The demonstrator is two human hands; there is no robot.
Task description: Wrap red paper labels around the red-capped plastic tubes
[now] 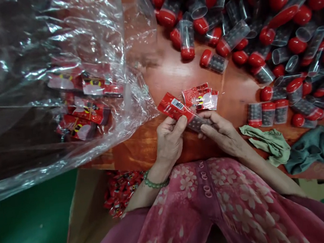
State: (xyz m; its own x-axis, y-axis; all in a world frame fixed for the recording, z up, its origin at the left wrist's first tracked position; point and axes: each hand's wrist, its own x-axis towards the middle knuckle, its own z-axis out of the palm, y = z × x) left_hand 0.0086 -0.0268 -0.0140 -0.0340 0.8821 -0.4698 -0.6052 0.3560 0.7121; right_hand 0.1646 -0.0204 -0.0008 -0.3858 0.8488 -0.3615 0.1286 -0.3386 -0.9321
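Between my hands is a small packet with a red printed card showing a barcode and a clear lower part with dark beads. My left hand pinches its red card between thumb and fingers. At the packet's clear end, my right hand grips with thumb and fingertips. Just beyond my hands a few red printed cards lie overlapped on the table. To the right, three red-capped clear tubes with dark beads stand in a row.
A large heap of red-capped tubes covers the table's right side. A clear plastic bag with several red packets spreads at left. Below it stands a cardboard box of red packets. Green cloths lie at right.
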